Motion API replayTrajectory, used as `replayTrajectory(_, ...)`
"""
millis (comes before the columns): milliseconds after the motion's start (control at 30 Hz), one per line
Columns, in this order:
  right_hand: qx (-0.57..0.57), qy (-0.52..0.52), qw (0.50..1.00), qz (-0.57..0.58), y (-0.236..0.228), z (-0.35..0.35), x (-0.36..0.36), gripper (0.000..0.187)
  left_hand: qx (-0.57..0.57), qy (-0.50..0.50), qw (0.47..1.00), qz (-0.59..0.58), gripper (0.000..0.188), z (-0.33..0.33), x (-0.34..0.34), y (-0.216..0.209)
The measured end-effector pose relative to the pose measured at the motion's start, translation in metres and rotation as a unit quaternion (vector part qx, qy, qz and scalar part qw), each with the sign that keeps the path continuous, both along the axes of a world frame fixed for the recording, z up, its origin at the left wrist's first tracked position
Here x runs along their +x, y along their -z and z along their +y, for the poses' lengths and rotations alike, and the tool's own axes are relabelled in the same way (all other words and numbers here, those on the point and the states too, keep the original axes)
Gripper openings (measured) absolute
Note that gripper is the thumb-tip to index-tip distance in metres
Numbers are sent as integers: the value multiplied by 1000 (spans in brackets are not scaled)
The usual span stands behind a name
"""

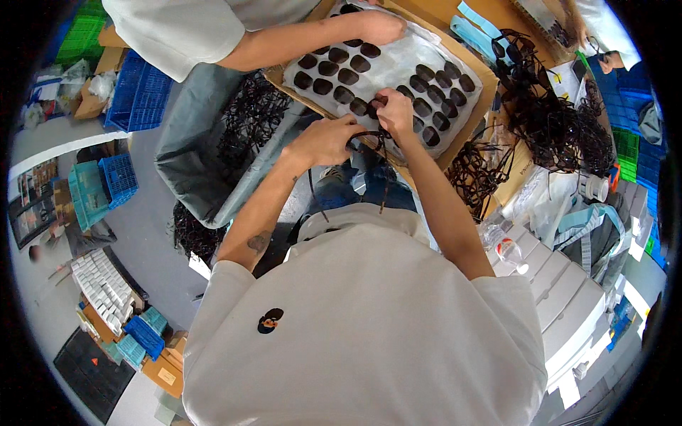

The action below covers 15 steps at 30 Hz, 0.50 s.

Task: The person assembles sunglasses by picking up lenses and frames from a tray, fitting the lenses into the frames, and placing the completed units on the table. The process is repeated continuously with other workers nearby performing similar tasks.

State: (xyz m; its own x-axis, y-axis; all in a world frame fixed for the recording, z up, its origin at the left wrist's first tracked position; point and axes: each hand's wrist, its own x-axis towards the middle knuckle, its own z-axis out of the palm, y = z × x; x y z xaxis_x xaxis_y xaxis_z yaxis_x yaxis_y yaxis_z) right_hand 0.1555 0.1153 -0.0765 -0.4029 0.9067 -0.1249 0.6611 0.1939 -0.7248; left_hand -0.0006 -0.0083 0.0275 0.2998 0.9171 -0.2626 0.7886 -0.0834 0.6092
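Between my two hands is a dark eyeglass frame (369,134), its thin temples hanging down toward my body. My left hand (327,143) is closed around the frame's left side. At the other side, the fingers of my right hand (395,113) are pinched on the frame; whether they also hold a lens is hidden. Just beyond my hands lies a shallow cardboard tray (465,131) lined with white paper. Rows of dark tinted lenses (348,76) rest on the paper in a left and a right group.
A co-worker's arm (305,44) reaches over the tray from the upper left. Left of me stands a grey-lined bin (186,160) of dark frames. Tangled frames (550,124) are heaped at the right, near a plastic bottle (510,254) on white boxes (568,291).
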Motion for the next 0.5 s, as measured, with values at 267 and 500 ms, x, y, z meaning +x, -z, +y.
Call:
replayTrajectory(267,-67,70,995,19,-1,-11,5,22,6,-2,1000,-13,56,-1,-2,3)
replayTrajectory(500,-25,15,999,-26,9,-11,8,24,-25,-6,999,-19,59,1,-3,0)
